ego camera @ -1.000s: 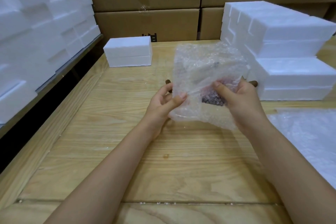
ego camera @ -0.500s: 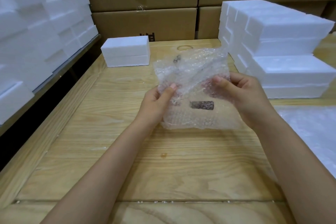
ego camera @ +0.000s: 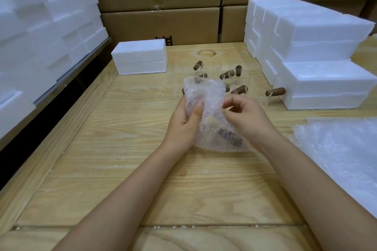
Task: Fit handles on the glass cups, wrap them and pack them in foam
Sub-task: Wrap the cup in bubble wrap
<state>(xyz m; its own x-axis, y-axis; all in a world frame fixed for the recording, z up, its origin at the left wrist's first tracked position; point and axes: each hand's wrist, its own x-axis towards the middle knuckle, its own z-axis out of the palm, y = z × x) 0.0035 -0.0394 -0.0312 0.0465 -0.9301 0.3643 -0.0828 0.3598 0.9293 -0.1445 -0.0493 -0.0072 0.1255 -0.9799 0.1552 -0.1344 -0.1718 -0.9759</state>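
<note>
Pale wooden desk (ego camera: pixel 122 169), backed by cardboard cartons (ego camera: pixel 163 22). Above its middle, left hand (ego camera: pixel 184 122) and right hand (ego camera: pixel 244 120) close together, both clamped on one bubble-wrapped cup (ego camera: pixel 212 112). Left curled round the bundle's left flank, thumb pressed across the front; right pinching a fold of wrap at the upper right edge. Bundle held between the two hands, then, not off to either side. Long axis slanted: from the loose, crumpled top on the far side down to the dark handle (ego camera: pixel 230 137), seen through the film low on the right, close by the right wrist. Loose top nearest the right fingertips, so probably a tuck for that hand, with the left steadying. Just beyond, bare cups (ego camera: pixel 230 74) with brown handles on the desk, glass hard to make out. Farther out, a closed foam block (ego camera: pixel 140 57) at the far left, nearer the left hand; a stepped foam stack (ego camera: pixel 316 51) at the right, nearer the right hand; spare bubble-wrap sheets (ego camera: pixel 342 149) flat at the right edge; a foam wall (ego camera: pixel 40 26) along the left. No telling which foam piece to fill next.
</note>
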